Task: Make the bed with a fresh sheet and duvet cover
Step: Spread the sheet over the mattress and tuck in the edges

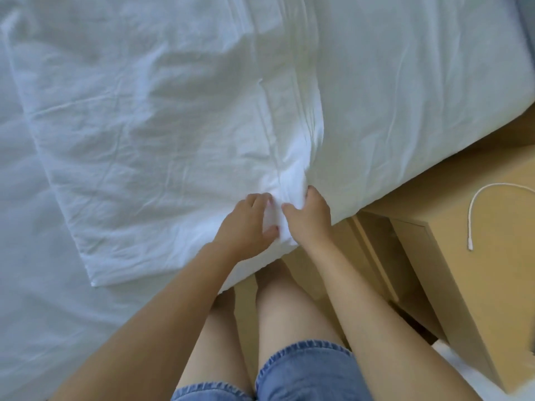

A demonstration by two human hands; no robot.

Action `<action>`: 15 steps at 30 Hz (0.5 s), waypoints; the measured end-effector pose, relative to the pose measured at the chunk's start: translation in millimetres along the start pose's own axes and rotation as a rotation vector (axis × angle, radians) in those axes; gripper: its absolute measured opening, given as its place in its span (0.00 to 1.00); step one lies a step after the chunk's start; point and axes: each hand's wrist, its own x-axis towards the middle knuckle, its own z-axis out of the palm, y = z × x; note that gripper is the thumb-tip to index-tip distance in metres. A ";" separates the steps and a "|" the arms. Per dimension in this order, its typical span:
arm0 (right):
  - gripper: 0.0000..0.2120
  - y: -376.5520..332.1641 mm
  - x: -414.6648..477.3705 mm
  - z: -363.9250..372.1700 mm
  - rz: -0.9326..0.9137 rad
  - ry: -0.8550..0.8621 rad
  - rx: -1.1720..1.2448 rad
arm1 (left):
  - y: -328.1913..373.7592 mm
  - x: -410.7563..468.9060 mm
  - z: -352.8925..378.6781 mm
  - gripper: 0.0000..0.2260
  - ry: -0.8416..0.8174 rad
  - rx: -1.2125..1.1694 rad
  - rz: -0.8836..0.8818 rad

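A white, creased duvet cover (162, 134) lies spread across the bed, its near left corner (97, 282) resting on the white sheet (31, 285) below. At the bed's near edge my left hand (246, 224) and my right hand (308, 218) sit close together. Both pinch a bunched fold of the white cover (285, 195) between thumb and fingers. The fabric rises in pleats away from that fold toward the far side of the bed.
A light wooden bedside cabinet (451, 244) stands right of my legs, with a white cable (474, 209) lying on top. The wooden floor (315, 273) shows between bed and cabinet. My bare legs and denim shorts (304, 377) fill the lower centre.
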 end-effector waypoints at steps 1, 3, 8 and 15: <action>0.05 -6.9 -6.3 0.4 -0.085 -0.036 -0.030 | 9.6 2.9 -6.8 0.16 0.062 -0.311 -0.168; 0.03 -16.7 -15.7 3.0 -0.241 -0.112 -0.142 | 22.4 8.7 -28.0 0.11 0.075 -0.882 -0.484; 0.10 -31.6 -20.7 12.1 -0.469 -0.271 -0.170 | 28.6 18.0 -67.6 0.21 -0.100 -0.787 -0.499; 0.33 -40.6 5.5 26.4 -0.164 -0.366 0.153 | -0.2 56.5 -91.9 0.08 0.146 -0.531 -0.562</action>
